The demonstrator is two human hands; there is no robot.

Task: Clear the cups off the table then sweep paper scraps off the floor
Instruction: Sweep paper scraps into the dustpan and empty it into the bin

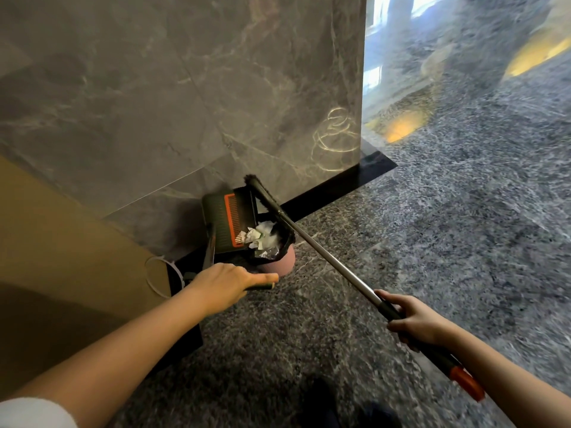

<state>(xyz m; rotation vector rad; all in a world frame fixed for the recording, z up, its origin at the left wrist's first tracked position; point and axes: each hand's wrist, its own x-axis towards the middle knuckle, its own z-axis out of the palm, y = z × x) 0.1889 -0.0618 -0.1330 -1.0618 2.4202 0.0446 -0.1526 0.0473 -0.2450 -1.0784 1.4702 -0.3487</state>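
Dustpan (222,220) tilted over a pink bin (282,262).
Left hand (225,284), arm outstretched, grips the dustpan handle; right hand (414,319) clamps the broom (327,257) pole; paper scraps (261,236) lie at the pan's lip.

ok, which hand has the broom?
The right hand, gripping the broom by its long metal pole; the left hand holds the dustpan, tipped over the bin.

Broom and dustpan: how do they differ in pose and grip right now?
The broom slants low from the right hand to the wall; the dustpan is tipped over the pink bin, paper scraps at its mouth. The right hand grips the broom's pole; the left hand holds the dustpan's handle end. Both have orange parts.
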